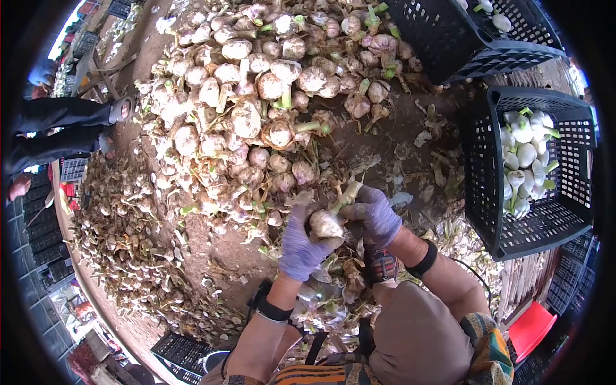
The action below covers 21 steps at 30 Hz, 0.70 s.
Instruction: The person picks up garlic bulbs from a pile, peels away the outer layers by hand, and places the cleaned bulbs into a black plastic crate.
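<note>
A garlic bulb with a pale, thick stem is between my two gloved hands, its stem pointing up and to the right. My left hand, in a thin purple glove, is closed around the bulb's left side and underside. On the right, my right hand wears the same kind of glove, and its fingers are pinched at the base of the stem. Loose papery skin hangs by the left fingertips. Just beyond my hands lies a large heap of unpeeled garlic with dirty skins and cut stems.
A black crate on the right holds white peeled garlic. Another black crate stands behind it. Smaller garlic and scraps cover the ground at left. A person's legs are at the far left. A red stool sits lower right.
</note>
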Tool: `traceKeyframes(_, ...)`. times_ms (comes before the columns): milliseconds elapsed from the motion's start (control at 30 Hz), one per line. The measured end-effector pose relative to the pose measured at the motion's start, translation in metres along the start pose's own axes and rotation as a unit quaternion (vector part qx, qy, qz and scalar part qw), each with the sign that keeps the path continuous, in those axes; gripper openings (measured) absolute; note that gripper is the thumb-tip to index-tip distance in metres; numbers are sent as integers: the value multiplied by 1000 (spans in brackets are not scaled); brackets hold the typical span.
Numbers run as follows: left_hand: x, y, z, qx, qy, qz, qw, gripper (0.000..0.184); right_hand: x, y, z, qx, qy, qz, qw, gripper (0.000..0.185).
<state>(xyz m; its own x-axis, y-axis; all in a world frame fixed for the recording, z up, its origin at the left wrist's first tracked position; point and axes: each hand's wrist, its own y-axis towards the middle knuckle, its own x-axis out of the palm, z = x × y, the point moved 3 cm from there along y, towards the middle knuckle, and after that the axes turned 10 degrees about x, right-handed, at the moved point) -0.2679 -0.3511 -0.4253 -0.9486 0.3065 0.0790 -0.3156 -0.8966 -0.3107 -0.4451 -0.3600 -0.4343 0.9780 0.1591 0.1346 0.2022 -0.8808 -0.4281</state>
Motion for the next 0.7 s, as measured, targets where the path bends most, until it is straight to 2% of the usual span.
traceKeyframes(33, -1, 1, 2, -7, -61, -8, 998, 77, 4, -5, -14, -249, -247, -5, 936, 20)
traceKeyframes(67, -1, 1, 6, -7, -61, -8, 998, 77, 7, -7, -16, -249, -248, -6, 936, 20)
traceKeyframes(100, -1, 0, 9, -47, -268, 24, 962, 73, 8, -7, -11, -84, -50, -17, 995, 21)
traceKeyframes(133, 0, -1, 13, -85, -462, 56, 881, 69, 12, -8, -7, 87, 151, -28, 984, 21)
traceKeyframes(167, -1, -1, 16, -84, -462, 58, 881, 69, 12, -9, -11, 87, 152, -30, 984, 21)
traceKeyframes(233, 2, -1, 16, -164, -534, 42, 828, 60, 10, -10, -19, 119, 180, -40, 976, 24)
traceKeyframes(267, 3, 0, 16, -164, -535, 41, 828, 60, 8, -10, -27, 119, 178, -38, 976, 24)
traceKeyframes(333, 6, 4, 15, -90, -381, 53, 919, 57, 7, -9, -35, 193, 151, -35, 969, 22)
traceKeyframes(367, 11, 2, 13, -92, -380, 52, 919, 57, 10, -8, -29, 194, 152, -34, 969, 22)
traceKeyframes(400, 13, 1, 12, -16, -232, 85, 969, 55, 14, -5, -18, 200, 182, -26, 962, 20)
traceKeyframes(433, 12, 0, 15, 61, -77, 115, 988, 54, 17, -2, -16, 207, 211, -18, 955, 18)
traceKeyframes(467, 9, 2, 14, 48, -36, 138, 989, 50, 14, -5, -18, 256, 216, -25, 942, 13)
traceKeyframes(500, 6, 0, 16, 48, -35, 138, 989, 50, 16, -6, -20, 256, 218, -25, 942, 13)
traceKeyframes(567, 2, -5, 32, -89, -209, 133, 965, 47, 18, -8, -32, 81, 61, -9, 995, 13)
traceKeyframes(600, -7, -7, 17, -150, -252, 69, 954, 50, 19, -7, -25, 85, 61, -16, 994, 17)
traceKeyframes(633, -4, -7, 15, -149, -252, 69, 954, 50, 20, -7, -23, 84, 61, -17, 994, 17)
traceKeyframes(700, 2, -7, 10, -162, -378, 134, 901, 55, 23, -7, -21, 81, 82, -33, 993, 23)
